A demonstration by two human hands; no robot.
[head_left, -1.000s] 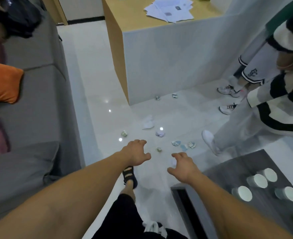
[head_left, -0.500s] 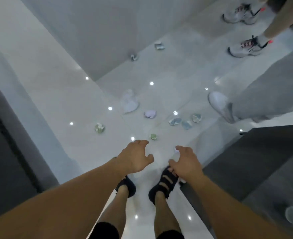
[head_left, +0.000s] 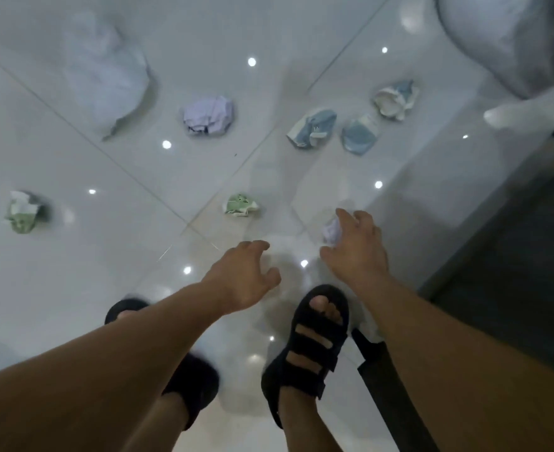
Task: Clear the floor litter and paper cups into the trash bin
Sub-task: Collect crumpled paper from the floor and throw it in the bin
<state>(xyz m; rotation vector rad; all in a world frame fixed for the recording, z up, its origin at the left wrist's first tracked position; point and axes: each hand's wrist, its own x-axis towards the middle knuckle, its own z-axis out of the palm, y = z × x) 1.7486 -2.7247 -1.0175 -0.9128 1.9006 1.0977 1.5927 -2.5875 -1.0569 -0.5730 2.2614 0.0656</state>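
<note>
Litter pick-up: right hand (head_left: 357,249) pinches a pale paper wad (head_left: 331,229); left hand (head_left: 246,278), empty and relaxed, should next take the green wad (head_left: 240,205) just ahead.

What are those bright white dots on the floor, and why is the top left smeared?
Head view: the dots are probably lamps mirrored in glossy floor tiles; the large crumpled paper top left is motion-blurred, while the crushed blue paper cup looks sharper.

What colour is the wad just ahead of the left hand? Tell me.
Green and white wad; head view.
</note>
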